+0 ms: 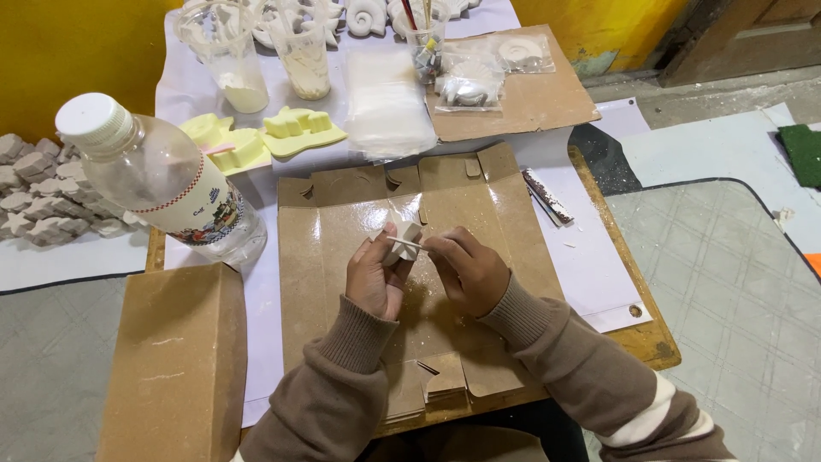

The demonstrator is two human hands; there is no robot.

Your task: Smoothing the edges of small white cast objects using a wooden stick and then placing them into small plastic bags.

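Note:
My left hand (374, 278) holds a small white plaster figure (400, 242) above a flattened cardboard box (325, 257). My right hand (466, 269) pinches a thin white stick (405, 243) whose tip lies against the figure. Both hands are over the middle of the cardboard, close together, with brown sleeves below them.
A clear plastic bottle (158, 175) with a white cap stands at the left. Yellow moulds (265, 137), plastic cups (231, 51), a stack of clear bags (385, 107) and bagged white figures (479, 73) lie behind. A brown box (175, 368) sits front left. Grey plaster pieces (38, 192) are piled far left.

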